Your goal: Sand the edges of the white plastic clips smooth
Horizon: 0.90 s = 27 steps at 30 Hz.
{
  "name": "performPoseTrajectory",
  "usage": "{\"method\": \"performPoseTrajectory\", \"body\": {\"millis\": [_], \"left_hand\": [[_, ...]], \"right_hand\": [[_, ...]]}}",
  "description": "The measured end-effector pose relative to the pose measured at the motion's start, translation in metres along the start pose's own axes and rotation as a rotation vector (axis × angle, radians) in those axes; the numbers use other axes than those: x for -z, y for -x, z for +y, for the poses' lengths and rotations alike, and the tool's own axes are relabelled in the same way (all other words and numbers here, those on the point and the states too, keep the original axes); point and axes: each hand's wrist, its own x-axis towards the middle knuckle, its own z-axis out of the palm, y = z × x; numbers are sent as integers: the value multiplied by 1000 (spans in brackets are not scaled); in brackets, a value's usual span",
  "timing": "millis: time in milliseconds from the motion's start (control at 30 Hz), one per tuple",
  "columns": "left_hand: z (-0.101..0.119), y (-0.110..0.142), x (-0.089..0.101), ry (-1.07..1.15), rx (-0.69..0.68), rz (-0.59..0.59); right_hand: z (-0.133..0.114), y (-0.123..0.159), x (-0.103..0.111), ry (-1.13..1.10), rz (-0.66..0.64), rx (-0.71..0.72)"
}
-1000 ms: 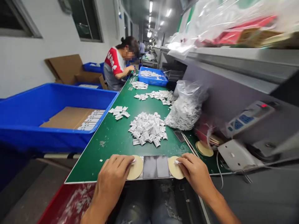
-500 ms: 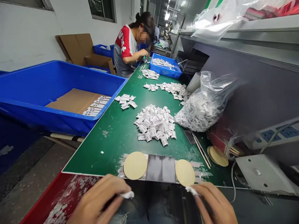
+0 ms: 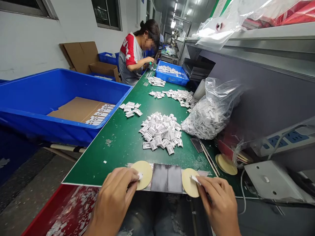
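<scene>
My left hand [image 3: 116, 190] pinches a small white plastic piece [image 3: 140, 176] over the left round yellow disc [image 3: 145, 164]. Pinched in my right hand [image 3: 218, 196] is another small white plastic piece [image 3: 195, 179], held at the right yellow disc [image 3: 188, 188]. Whether either piece touches its disc I cannot tell. Between the discs two dark grey rectangular plates [image 3: 159, 177] lie side by side along the table's near edge. Beyond them rises a heap of white plastic pieces [image 3: 161, 131] with slots in them.
A clear bag of white parts [image 3: 209, 114], tweezers [image 3: 209, 157] and spare yellow discs [image 3: 226, 165] lie on the right. A big blue bin [image 3: 61, 116] stands left of the green table [image 3: 118, 154]. Across the far end, a person [image 3: 134, 54] works beside a blue tray [image 3: 172, 78].
Both hands have moved up and forward from below the table edge to the yellow discs, each still with its white piece. The camera view has shifted slightly.
</scene>
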Motion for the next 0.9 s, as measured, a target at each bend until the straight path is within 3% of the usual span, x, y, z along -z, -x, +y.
{"method": "performPoseTrajectory", "body": {"millis": [200, 367, 500, 700, 833, 900], "left_hand": [[-5, -11, 4, 2, 13, -99], [-6, -4, 7, 29, -42, -51], [16, -19, -7, 68, 22, -56], [51, -33, -29, 40, 7, -159], [56, -27, -27, -8, 2, -123], [54, -21, -19, -28, -24, -161]], "right_hand": [[6, -12, 5, 216, -56, 185], [3, -6, 15, 178, -16, 204], [-21, -27, 4, -37, 6, 165], [-54, -46, -15, -17, -24, 202], [-57, -38, -11, 12, -57, 139], [-53, -31, -5, -25, -98, 140]]}}
